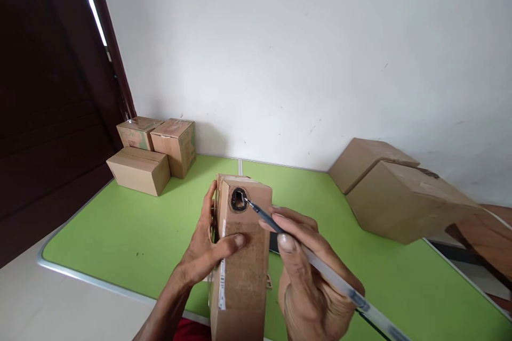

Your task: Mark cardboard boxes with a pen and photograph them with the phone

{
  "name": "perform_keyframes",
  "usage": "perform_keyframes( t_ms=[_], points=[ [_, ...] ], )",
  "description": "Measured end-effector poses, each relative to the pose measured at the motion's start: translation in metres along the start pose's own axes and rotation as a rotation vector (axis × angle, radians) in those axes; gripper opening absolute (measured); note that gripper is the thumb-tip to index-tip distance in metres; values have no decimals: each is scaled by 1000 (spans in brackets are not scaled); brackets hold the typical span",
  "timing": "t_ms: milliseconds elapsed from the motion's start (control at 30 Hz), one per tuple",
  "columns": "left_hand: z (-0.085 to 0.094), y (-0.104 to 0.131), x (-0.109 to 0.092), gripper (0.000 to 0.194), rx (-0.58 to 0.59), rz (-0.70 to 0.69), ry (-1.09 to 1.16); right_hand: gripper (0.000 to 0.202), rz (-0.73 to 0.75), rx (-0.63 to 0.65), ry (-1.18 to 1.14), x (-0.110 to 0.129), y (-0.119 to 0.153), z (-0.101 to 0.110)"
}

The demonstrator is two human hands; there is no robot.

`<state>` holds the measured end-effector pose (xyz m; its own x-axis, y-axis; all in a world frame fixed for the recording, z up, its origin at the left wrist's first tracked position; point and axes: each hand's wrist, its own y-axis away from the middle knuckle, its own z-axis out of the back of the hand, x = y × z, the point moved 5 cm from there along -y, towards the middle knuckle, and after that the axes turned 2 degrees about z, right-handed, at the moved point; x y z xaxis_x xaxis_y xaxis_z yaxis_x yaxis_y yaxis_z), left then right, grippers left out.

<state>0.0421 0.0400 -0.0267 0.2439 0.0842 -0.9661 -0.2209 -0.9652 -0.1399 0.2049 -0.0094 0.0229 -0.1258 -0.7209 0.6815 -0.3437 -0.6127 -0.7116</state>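
A tall brown cardboard box (246, 287) stands in front of me, with a hole (239, 199) near the top of its facing side, ringed in black ink. My left hand (210, 250) grips the box from the left, its thumb lying across the facing side and its fingers on the far left side. Held in my right hand (310, 272) is a pen (328, 274) with a dark grip and clear barrel. The pen's tip touches or nearly touches the right edge of the hole.
Three closed cartons (140, 170) sit at the back left of the green table (108, 240). Two larger boxes (404, 202) stand at the right. A dark flat object (274, 242) lies partly hidden behind the box. A white wall rises behind, with a dark door at left.
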Motion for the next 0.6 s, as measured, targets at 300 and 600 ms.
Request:
perform_keyframes(
  t_ms=[300, 600],
  points=[
    [-4, 3, -3, 117, 10, -16, -14, 24, 26, 70, 72, -3, 1, -4],
    [-2, 3, -6, 123, -5, -17, -16, 24, 28, 105, 156, -4, 4, -6]
  ],
)
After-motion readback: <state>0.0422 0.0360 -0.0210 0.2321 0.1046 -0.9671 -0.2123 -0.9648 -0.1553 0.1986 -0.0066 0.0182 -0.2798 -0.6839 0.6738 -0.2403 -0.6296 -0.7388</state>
